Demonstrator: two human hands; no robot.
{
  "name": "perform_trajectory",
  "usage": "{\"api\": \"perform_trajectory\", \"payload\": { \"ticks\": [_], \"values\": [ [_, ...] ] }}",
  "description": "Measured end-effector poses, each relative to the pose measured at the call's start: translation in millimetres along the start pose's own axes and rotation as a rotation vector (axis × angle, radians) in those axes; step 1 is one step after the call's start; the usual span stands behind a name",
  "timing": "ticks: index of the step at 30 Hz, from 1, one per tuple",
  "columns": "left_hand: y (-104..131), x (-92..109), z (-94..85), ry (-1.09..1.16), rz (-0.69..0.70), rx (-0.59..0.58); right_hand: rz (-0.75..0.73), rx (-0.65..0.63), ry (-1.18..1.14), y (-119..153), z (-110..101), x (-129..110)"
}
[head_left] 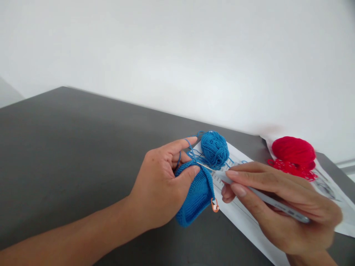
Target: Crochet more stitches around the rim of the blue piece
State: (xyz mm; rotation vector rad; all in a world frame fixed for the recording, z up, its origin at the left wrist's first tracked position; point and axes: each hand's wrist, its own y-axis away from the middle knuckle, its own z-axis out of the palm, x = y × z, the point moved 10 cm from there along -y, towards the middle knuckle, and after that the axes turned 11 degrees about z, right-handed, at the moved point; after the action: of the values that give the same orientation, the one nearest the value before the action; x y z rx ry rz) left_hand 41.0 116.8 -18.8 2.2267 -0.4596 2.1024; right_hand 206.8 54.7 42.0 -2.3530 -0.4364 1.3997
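Note:
My left hand [166, 177] pinches the upper edge of a blue crochet piece [195, 197], a cupped shape with rows of stitches. Blue yarn runs over its raised index finger. Between the thumb and fingers of my right hand [283, 199] is a crochet hook [273, 201] with a grey handle; its thin metal tip meets the rim of the piece near my left thumb. An orange stitch marker [214, 205] hangs from the right corner of the piece. Just behind lies a ball of blue yarn [215, 149], with loose strands around it.
Under the blue ball and my right hand lies a printed paper sheet [249, 229]. Farther right, a red yarn ball [294, 151] and a red crocheted piece [294, 169] rest on another sheet [344, 218]. The dark table [83, 155] meets a white wall [166, 55] behind.

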Motion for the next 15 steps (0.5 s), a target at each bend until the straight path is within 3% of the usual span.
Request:
{"api": "perform_trajectory", "payload": {
  "ticks": [7, 11, 15],
  "values": [
    [1, 7, -5.3, -0.146, 0.086, 0.029, 0.018, 0.015, -0.08, 0, 9, -2],
    [0, 8, -1.2, -0.115, 0.101, 0.006, 0.017, 0.005, -0.048, 4, 15, 2],
    [1, 10, -3.0, -0.081, 0.111, 0.04, 0.005, 0.076, 0.01, 11, 16, 3]
  ]
}}
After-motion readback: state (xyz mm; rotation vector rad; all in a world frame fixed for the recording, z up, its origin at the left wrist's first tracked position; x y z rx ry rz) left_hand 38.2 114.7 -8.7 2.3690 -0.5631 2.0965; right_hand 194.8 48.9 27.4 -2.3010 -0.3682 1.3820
